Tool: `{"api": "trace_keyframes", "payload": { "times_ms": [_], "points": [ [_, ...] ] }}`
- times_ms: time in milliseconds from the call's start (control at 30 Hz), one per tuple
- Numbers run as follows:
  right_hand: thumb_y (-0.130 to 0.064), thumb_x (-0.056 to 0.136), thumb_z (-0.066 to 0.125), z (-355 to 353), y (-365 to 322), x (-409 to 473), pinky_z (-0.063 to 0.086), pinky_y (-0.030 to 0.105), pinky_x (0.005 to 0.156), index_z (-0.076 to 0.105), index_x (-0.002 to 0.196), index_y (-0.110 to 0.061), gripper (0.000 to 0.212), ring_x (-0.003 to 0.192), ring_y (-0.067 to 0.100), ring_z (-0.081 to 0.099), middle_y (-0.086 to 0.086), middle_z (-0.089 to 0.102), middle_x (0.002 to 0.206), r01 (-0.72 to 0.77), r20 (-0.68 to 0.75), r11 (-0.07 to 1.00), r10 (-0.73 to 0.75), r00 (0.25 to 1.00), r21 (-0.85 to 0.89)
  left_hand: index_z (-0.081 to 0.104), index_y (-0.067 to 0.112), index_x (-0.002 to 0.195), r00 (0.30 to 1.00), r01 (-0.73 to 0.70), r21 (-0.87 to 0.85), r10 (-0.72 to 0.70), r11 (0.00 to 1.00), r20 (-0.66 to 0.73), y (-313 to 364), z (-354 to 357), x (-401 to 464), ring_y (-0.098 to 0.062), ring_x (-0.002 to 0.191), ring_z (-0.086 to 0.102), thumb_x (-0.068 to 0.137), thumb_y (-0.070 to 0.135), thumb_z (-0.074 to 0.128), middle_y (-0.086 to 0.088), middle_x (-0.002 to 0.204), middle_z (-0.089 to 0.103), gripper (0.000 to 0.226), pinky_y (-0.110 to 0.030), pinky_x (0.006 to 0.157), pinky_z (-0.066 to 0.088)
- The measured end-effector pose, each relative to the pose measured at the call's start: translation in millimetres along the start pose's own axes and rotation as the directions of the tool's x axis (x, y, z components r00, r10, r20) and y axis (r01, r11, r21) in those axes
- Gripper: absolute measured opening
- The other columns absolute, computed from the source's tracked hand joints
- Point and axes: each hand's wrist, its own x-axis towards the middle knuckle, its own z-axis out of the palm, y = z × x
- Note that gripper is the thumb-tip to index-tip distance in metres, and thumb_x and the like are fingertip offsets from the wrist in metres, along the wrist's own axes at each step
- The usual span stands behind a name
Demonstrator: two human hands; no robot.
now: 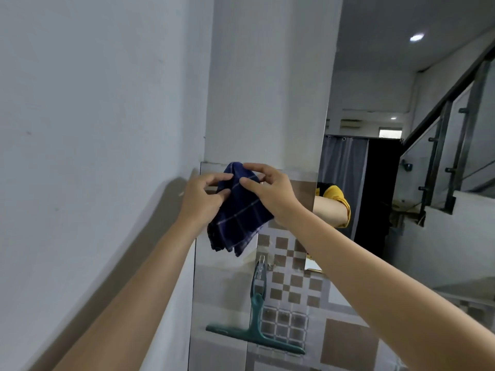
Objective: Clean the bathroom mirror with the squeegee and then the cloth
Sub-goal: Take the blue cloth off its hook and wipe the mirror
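Observation:
I hold a dark blue checked cloth (239,218) bunched up in front of me at the top of the tiled wall. My left hand (202,198) pinches its left side and my right hand (272,192) grips its top right, so it hangs folded between them. The mirror (375,170) is on the right and reflects an arm in a yellow sleeve. A teal squeegee (255,329) hangs blade-down from a wall hook (261,262) below the cloth, with no hand on it.
A white painted wall (93,129) fills the left and the upper middle. Brown and grey checked tiles (290,285) cover the wall behind the squeegee. The mirror reflects a dark curtain, a staircase railing and ceiling lights.

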Motion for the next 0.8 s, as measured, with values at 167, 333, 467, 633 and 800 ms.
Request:
{"api": "trace_keyframes", "payload": {
  "times_ms": [167,333,467,633,800],
  "points": [
    [-0.008,0.084,0.07,-14.3,-30.2,-8.5,0.058,0.036,0.079,0.069,0.105,-0.025,0.027,0.085,0.022,0.067,0.006,0.068,0.096,-0.027,0.166,0.978,-0.008,0.986,0.205,0.069,0.036,0.09,0.998,-0.023,-0.112,0.028,0.993,0.047,18.4,-12.5,-10.1,-0.014,0.085,0.068,0.084,-0.001,0.062,0.006,0.1,0.07,0.038,-0.026,0.07,0.054],
    [-0.014,0.083,0.072,-31.9,-49.8,-25.0,0.055,0.038,0.078,0.069,0.095,-0.024,0.015,0.082,0.021,0.065,0.006,0.068,0.086,-0.022,0.211,0.978,-0.022,0.977,0.206,0.072,0.036,0.079,0.983,-0.062,-0.047,0.07,0.997,0.172,35.0,-21.7,-25.7,-0.021,0.081,0.07,0.085,-0.005,0.058,0.002,0.083,0.074,0.043,-0.034,0.073,0.057],
    [-0.003,0.086,0.065,-51.0,-63.0,-49.6,0.057,0.028,0.067,0.066,0.11,-0.019,0.029,0.078,0.021,0.064,0.013,0.067,0.09,-0.128,0.32,0.954,0.037,0.947,0.271,0.073,0.03,0.081,0.967,-0.036,-0.1,0.06,0.994,0.246,49.1,-23.7,-40.6,-0.026,0.081,0.07,0.087,-0.005,0.057,-0.011,0.086,0.074,0.039,-0.037,0.075,0.057],
    [0.002,0.089,0.059,-77.1,-69.7,-74.5,0.057,0.029,0.076,0.071,0.1,-0.012,0.022,0.077,0.019,0.065,0.009,0.071,0.086,-0.213,0.34,0.943,0.119,0.933,0.257,0.072,0.02,0.084,0.94,-0.039,-0.131,0.081,0.991,0.333,69.8,-16.3,-57.1,-0.02,0.08,0.07,0.084,-0.007,0.059,-0.005,0.085,0.074,0.03,-0.025,0.07,0.056],
    [0.001,0.088,0.06,-100.0,-82.0,-96.3,0.052,0.034,0.07,0.071,0.1,-0.015,0.023,0.074,0.017,0.063,0.003,0.07,0.086,-0.154,0.241,0.979,0.118,0.963,0.136,0.072,0.025,0.078,0.97,-0.092,-0.091,0.11,0.992,0.216,83.5,11.3,-77.4,-0.017,0.083,0.069,0.078,0.0,0.07,-0.001,0.089,0.072,0.025,-0.029,0.077,0.056]
  ]
}}
